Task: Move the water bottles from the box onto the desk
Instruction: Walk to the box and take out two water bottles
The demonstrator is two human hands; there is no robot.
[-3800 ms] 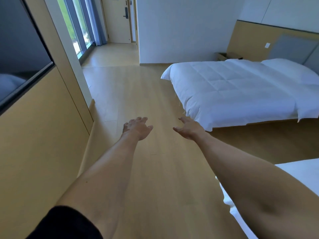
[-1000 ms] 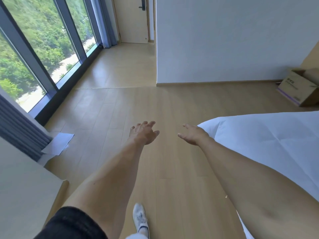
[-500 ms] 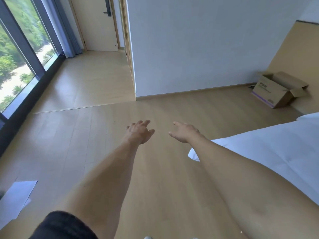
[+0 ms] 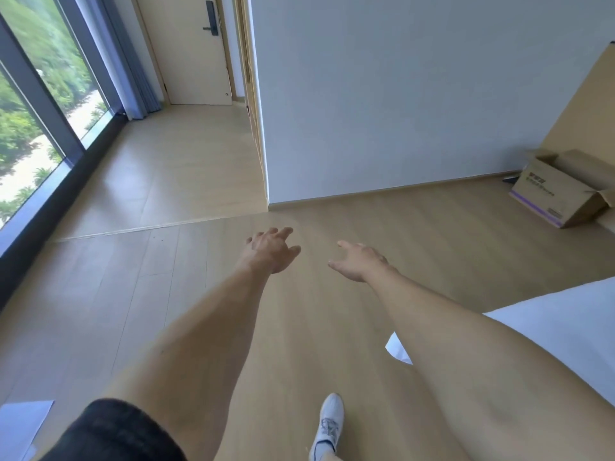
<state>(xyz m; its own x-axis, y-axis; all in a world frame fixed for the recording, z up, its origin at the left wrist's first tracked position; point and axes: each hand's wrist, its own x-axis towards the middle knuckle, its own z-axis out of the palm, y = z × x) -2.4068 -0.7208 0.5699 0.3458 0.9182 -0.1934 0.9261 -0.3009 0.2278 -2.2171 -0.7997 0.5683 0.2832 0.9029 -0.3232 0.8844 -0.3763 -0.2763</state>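
One open brown cardboard box point(image 4: 552, 194)

Brown cardboard box point(image 4: 552, 194) with purple stripe sits open on the floor at the far right wall

one head-worn view looks forward and down over outstretched arms at the floor point(image 4: 299, 327).

Bright daylight enters through the window point(image 4: 40, 104) at 10 o'clock; floor point(image 4: 159, 181) glare there, edges bowed, slightly soft.
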